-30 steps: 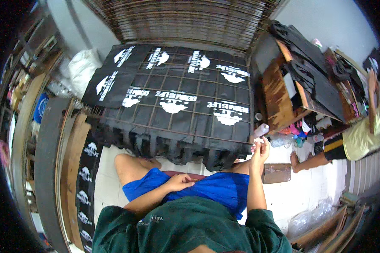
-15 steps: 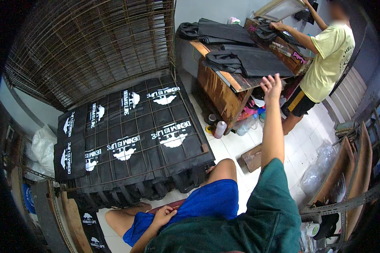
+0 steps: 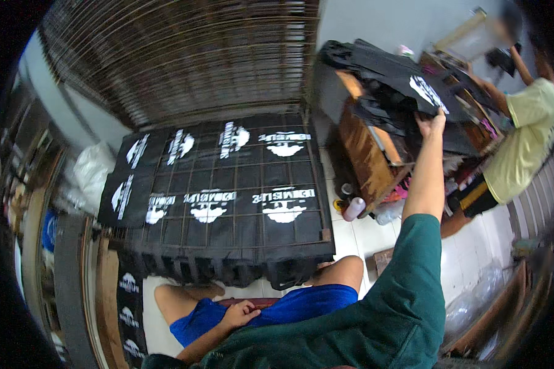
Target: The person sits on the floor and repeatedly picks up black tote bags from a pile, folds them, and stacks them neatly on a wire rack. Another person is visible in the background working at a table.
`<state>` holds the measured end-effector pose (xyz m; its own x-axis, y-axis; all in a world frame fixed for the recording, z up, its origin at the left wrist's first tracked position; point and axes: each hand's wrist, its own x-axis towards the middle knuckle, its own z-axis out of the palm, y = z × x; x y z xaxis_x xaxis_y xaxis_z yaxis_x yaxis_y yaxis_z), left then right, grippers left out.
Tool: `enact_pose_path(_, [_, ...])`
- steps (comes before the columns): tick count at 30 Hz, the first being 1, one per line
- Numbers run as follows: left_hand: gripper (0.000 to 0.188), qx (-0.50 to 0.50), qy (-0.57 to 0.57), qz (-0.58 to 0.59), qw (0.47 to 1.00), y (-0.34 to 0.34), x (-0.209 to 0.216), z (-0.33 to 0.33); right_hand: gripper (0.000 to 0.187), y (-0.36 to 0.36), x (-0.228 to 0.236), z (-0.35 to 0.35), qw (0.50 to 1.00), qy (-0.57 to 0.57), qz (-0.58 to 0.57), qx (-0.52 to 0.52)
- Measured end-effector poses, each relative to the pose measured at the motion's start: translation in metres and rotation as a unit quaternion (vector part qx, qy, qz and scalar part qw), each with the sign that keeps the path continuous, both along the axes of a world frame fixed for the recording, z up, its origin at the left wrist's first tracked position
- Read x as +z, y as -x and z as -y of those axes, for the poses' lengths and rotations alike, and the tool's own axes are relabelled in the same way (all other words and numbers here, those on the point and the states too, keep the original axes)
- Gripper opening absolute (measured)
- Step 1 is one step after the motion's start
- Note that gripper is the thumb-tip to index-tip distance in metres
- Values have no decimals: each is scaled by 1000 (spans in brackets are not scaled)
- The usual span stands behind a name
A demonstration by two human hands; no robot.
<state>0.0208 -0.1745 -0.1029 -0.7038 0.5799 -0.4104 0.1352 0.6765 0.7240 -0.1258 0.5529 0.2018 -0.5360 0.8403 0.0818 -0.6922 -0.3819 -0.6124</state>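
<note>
My right hand (image 3: 434, 125) is stretched out to the table at the upper right, fingers closed on the edge of a black fabric bag (image 3: 395, 77) with a white print. That bag lies partly over other black bags on the table. Resting on my lap, my left hand (image 3: 240, 314) is empty, its fingers loosely laid out on the blue shorts. In front of me a wire rack (image 3: 246, 230) covers rows of black bags (image 3: 215, 175) with white prints. Black strips of fabric hang from the rack's near edge.
A co-worker in a yellow shirt (image 3: 526, 132) stands at the wooden table (image 3: 370, 166), holding a framed screen (image 3: 465, 38). Raised wire racks (image 3: 191, 67) lean at the back. A pinkish bottle (image 3: 354, 209) stands on the floor. Wooden boards (image 3: 492, 313) and clear plastic lie at the right.
My right hand has gone from open in the air to gripping a printed black bag at the table. The view has swung, shifting the scene. My left hand stays on my lap.
</note>
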Motion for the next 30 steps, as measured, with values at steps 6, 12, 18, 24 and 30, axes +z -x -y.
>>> enact_pose_path(6, [43,-5,-1,-18,1000,-3,31,-10,33,28,-16,5,964,-190,80,-166])
enact_pose_path(12, [44,-60,-249,103,961,15,98,-67,70,15,101,110,924,-331,124,-144])
enact_pose_path(18, [92,-212,-430,333,812,66,163,-122,50,0,159,275,905,-416,87,-16])
enact_pose_path(24, [127,50,-530,671,516,100,133,-122,66,-12,168,390,820,-414,121,376])
enact_pose_path(30, [128,-23,-707,549,446,172,162,-117,76,-19,179,454,734,-398,101,541])
